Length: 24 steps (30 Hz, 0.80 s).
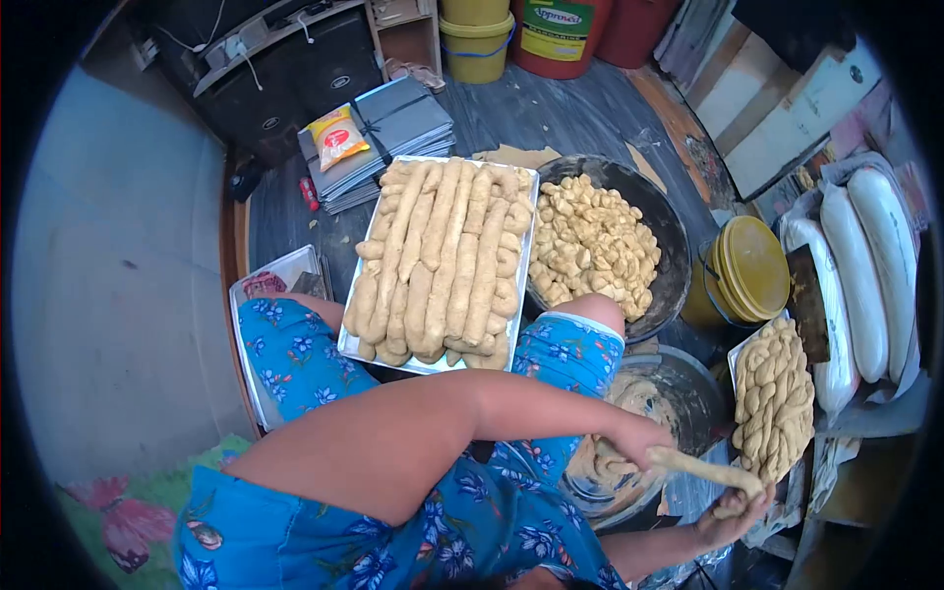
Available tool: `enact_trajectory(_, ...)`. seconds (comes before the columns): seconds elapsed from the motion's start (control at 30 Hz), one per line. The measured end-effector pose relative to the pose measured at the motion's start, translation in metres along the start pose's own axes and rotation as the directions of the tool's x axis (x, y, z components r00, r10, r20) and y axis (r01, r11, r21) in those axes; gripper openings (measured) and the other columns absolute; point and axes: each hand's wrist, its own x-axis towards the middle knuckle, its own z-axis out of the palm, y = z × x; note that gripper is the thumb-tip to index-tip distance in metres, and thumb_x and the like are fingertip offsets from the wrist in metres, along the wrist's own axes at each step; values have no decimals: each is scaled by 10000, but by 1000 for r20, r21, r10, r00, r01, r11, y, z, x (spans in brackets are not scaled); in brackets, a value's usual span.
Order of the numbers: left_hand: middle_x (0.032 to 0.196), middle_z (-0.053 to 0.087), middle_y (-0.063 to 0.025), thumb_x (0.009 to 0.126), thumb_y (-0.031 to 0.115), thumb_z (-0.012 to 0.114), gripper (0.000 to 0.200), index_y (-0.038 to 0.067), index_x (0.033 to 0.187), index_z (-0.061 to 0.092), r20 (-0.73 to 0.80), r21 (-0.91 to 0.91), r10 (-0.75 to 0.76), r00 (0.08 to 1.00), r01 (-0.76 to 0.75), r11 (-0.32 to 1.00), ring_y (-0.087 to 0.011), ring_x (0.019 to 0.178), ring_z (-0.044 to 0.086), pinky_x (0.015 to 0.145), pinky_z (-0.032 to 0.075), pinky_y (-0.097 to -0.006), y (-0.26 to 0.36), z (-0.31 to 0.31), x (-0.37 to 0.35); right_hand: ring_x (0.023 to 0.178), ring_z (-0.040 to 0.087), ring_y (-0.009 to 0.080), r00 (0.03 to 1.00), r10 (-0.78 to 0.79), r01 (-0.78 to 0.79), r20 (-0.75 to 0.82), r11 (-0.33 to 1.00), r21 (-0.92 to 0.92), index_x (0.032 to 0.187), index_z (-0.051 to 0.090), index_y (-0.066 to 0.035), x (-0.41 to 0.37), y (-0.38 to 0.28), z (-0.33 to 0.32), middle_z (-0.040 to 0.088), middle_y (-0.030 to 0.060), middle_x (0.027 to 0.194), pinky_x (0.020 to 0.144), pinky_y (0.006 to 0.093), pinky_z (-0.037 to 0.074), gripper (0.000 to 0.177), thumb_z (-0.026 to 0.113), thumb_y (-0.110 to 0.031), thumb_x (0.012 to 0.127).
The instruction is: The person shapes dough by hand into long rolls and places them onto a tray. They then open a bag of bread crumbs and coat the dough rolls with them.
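Head view: pale rope-shaped dough strand
Left hand: gripping one end
Right hand: holding the other, near braided tan dough

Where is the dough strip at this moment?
The dough strip is at lower right in the head view, running from left hand to right hand, near the braided dough.

Light falls soft and fairly even, its source hard to tell. The bags catch pale highlights; the speakers sink into near-black. Shadows are faint, deepest at the lower right. The wide lens bows the foot of the wall, and the corners go black. Fine detail is slightly soft, including both hands.
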Motion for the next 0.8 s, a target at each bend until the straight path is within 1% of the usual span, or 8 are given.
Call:
enact_trajectory(0.13,924,621,-164,777,344,728,480,37,1098,547,195,-115,-307,931,333,936,-269,888,613,762,462,-389,48,-21,-56,633,440,58,997,-35,23,74,987,162,1411,304,6,11,-11,-13,568,79,953,520,174,362,604,566,-230,920)
enact_trajectory(0.2,962,614,-156,816,354,698,471,33,1124,542,48,-29,-146,988,148,989,-256,917,603,779,461,-378,48,-31,-93,678,440,49,995,33,-46,95,990,134,1444,256,-6,7,-1,34,562,99,1066,505,147,349,667,596,-219,911)
enact_trajectory(0.33,1120,625,-118,871,331,652,541,58,1308,488,-438,-35,-240,866,250,968,-222,1026,588,895,452,-368,87,-78,-212,534,410,36,772,325,-373,547,927,-24,1370,361,4,-6,44,149,587,68,890,422,144,291,652,686,-246,862)
enact_trajectory(0.47,1210,596,-127,904,227,613,495,49,1348,482,-793,-307,-452,408,373,876,-205,1103,553,945,431,-357,99,-83,-326,467,390,39,477,392,-311,786,912,-267,1226,505,-22,-11,92,293,526,4,714,415,173,300,392,593,-221,901)
enact_trajectory(0.53,1204,591,-147,903,203,604,488,19,1339,485,-940,-189,-272,207,350,918,-223,1116,547,962,415,-350,85,-76,-365,554,464,55,434,258,12,863,956,-292,1141,576,-39,-29,113,372,549,1,747,461,204,354,312,606,-223,891)
enact_trajectory(0.63,1216,567,-189,895,169,602,493,-14,1334,472,-996,-81,-58,-62,482,872,-267,1154,532,981,402,-340,58,-74,-397,684,577,113,273,358,145,893,902,-406,1088,619,-71,-69,134,476,638,53,869,572,259,462,306,649,-271,859)
enact_trajectory(0.7,1195,541,-232,891,138,579,501,-39,1340,447,-983,-46,68,-170,589,807,-354,1129,529,973,412,-367,31,-75,-410,795,634,179,223,42,372,974,920,-125,1066,621,-44,-95,186,534,665,97,884,712,312,503,313,656,-271,853)
enact_trajectory(0.8,1203,515,-239,886,129,567,510,-47,1345,431,-971,-105,84,-223,716,691,-396,1107,512,968,417,-408,14,-78,-408,876,658,267,228,182,352,956,901,-255,1029,628,-30,-137,231,595,675,150,942,807,361,498,323,662,-285,835)
